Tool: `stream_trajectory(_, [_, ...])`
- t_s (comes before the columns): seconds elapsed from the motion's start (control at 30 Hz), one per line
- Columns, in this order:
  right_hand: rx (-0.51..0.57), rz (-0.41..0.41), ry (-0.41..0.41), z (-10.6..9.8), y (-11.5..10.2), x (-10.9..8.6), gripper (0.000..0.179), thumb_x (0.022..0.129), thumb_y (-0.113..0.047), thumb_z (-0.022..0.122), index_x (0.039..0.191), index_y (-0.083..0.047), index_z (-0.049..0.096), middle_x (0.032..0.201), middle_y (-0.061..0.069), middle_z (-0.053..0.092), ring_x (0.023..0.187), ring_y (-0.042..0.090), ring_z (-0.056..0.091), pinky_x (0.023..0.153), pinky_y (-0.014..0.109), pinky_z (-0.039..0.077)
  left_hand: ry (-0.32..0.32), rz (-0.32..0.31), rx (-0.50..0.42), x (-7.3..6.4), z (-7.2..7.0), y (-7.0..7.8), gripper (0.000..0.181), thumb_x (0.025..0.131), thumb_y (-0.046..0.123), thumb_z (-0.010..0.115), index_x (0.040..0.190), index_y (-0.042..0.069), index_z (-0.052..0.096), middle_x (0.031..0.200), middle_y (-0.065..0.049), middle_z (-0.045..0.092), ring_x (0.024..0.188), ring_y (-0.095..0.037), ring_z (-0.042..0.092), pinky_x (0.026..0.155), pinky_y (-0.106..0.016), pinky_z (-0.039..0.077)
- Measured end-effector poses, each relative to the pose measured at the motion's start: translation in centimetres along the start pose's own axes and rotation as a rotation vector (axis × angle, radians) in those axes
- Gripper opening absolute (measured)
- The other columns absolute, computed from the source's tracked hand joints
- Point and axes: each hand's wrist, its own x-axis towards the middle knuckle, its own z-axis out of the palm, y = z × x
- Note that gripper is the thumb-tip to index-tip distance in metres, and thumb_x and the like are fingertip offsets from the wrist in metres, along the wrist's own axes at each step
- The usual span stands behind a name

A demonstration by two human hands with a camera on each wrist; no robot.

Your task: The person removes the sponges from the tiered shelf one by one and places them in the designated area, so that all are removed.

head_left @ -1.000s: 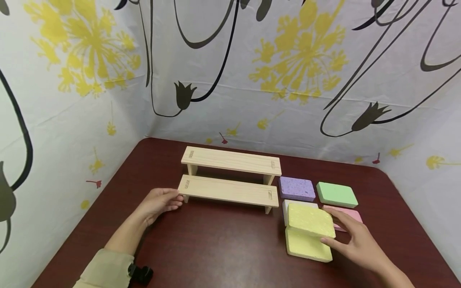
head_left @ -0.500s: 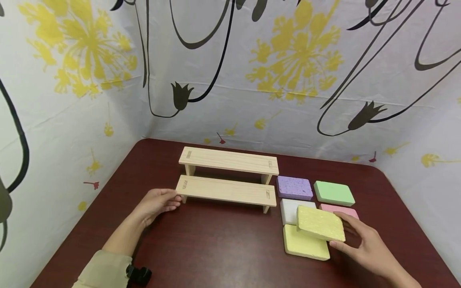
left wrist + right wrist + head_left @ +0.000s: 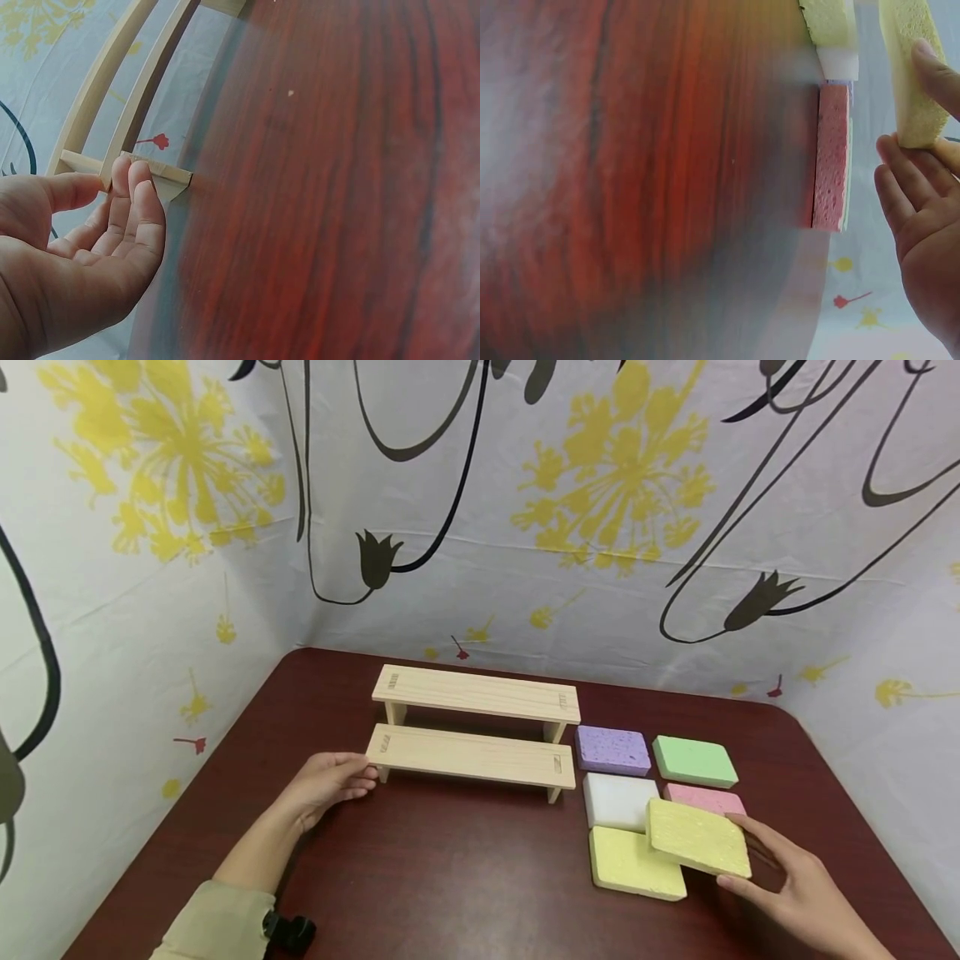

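My right hand (image 3: pixel 806 889) pinches a yellow sponge (image 3: pixel 697 837) by its right end. The sponge is held tilted in the air, overlapping a second yellow sponge (image 3: pixel 633 864) and part of a white sponge (image 3: pixel 617 802) in the head view. In the right wrist view the thumb lies on one face of the held sponge (image 3: pixel 911 90), with fingertips at its lower end. At the left, my left hand (image 3: pixel 326 783) pinches the left end of the lower board (image 3: pixel 468 757) of a two-step wooden shelf. Thumb and fingertips meet at that board's corner in the left wrist view.
The shelf's upper board (image 3: pixel 476 692) stands behind the lower one. Right of it lie a purple sponge (image 3: pixel 612 751), a green sponge (image 3: pixel 695 762) and a pink sponge (image 3: pixel 701 796), partly covered. A patterned cloth (image 3: pixel 480 527) hangs behind the dark red table (image 3: pixel 465 877).
My right hand has carried the yellow sponge to the right, uncovering the white sponge and more of the lower yellow one. The left hand keeps its place at the shelf.
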Motion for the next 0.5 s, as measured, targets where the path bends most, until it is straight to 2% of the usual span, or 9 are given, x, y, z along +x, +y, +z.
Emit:
stream_trajectory(0.33, [-0.027, 0.063, -0.001, -0.9, 1.2, -1.3, 0.084, 0.07, -0.007, 0.092, 0.143, -0.001, 0.051, 0.139, -0.032, 0.044, 0.116, -0.023, 0.042, 0.088, -0.002, 0.036, 0.0, 0.005, -0.011, 0.1, 0.0, -0.1, 0.041, 0.107, 0.014, 0.053, 0.131, -0.018, 0.051, 0.096, -0.008, 0.072, 0.084, -0.01, 0.07, 0.075, -0.023, 0.059])
stream_trajectory(0.5, [-0.036, 0.114, -0.045, -1.3, 1.8, -2.0, 0.082, 0.076, -0.011, 0.09, 0.146, -0.003, 0.048, 0.137, -0.037, 0.04, 0.116, -0.027, 0.038, 0.086, -0.003, 0.037, -0.002, 0.01, -0.015, 0.1, 0.0, -0.1, 0.041, 0.107, 0.014, 0.053, 0.131, -0.019, 0.051, 0.096, -0.008, 0.072, 0.083, -0.01, 0.07, 0.075, -0.023, 0.059])
